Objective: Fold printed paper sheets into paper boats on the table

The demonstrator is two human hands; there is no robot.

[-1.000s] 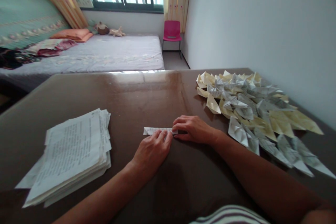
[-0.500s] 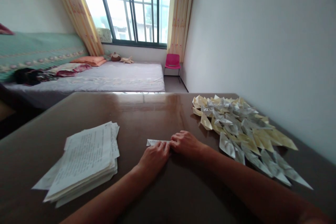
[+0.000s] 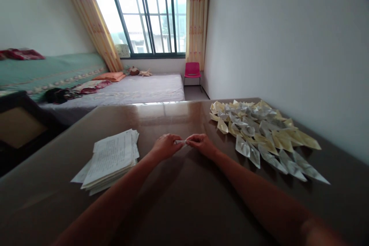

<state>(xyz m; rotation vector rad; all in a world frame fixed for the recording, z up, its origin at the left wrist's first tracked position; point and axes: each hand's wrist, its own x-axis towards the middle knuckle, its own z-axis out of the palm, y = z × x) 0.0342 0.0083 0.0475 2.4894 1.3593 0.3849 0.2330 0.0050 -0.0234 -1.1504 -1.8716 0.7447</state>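
Between my two hands is a small folded piece of paper [image 3: 180,143], white and mostly covered by fingers. My left hand [image 3: 167,146] pinches its left end, thumb below and fingers above. At the other end my right hand [image 3: 200,143] grips it between thumb and fingertips. Both hands are just above the brown table [image 3: 167,207]. To the left lies a stack of printed sheets [image 3: 112,157], its edges uneven. On the right, many folded paper boats [image 3: 250,123], white and cream, sit crowded together.
A white wall [image 3: 273,38] runs along the table's right side. Past the far edge are a bed [image 3: 144,88], a pink chair [image 3: 192,70] and a window with curtains [image 3: 196,19]. A dark piece of furniture [image 3: 23,130] stands at the left.
My hands have lifted the folded paper off the table surface; both now pinch its ends instead of pressing it down. The view has tilted up slightly and shifted left.
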